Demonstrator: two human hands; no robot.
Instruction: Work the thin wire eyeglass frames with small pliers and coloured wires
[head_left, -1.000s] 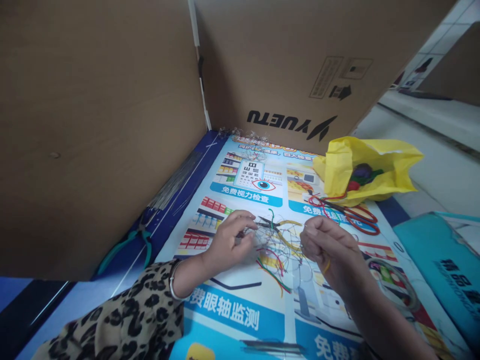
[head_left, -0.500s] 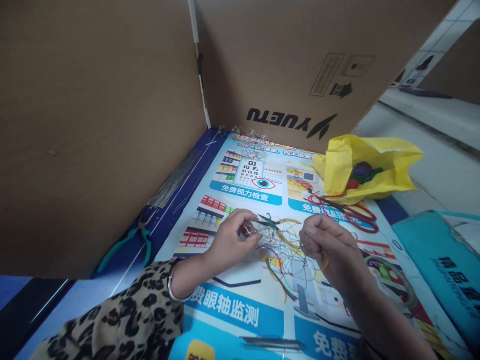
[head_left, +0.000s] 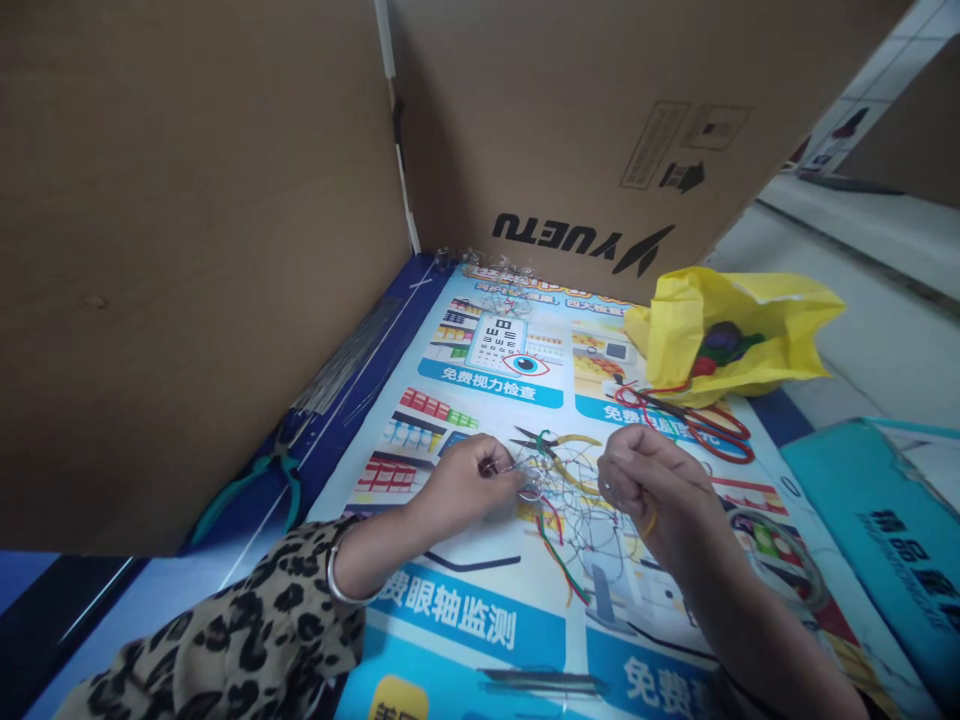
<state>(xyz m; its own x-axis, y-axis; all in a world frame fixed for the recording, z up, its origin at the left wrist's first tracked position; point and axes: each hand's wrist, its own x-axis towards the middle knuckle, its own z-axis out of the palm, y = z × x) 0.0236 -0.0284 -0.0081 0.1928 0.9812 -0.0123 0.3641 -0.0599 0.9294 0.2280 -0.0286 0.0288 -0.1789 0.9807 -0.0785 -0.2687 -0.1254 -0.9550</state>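
Thin silvery wire bent into a loose, netlike piece (head_left: 596, 535) spans the space between my two hands, low over the printed sheet. My left hand (head_left: 476, 485) is closed in a pinch on wire at the left side of this piece. On its right side my right hand (head_left: 656, 480) pinches the wire between thumb and fingers; the exact grip point is hidden. Red, green and yellow threads (head_left: 564, 570) hang from the wire piece. Just behind it lie yellow-handled pliers (head_left: 577, 440), partly seen through the wires. An orange-yellow band shows by my right hand's fingers.
Cardboard walls (head_left: 540, 130) stand at the left and back. Teal-handled pliers (head_left: 289, 480) and straight wires (head_left: 341, 365) lie left. Right are red-handled scissors (head_left: 720, 432), a yellow bag (head_left: 679, 320) with yarn balls, and a teal box (head_left: 840, 480). Short dark rods (head_left: 540, 683) lie in front.
My left hand has turned slightly and its fingers have closed in more around the wire. My right hand stays almost where it was.
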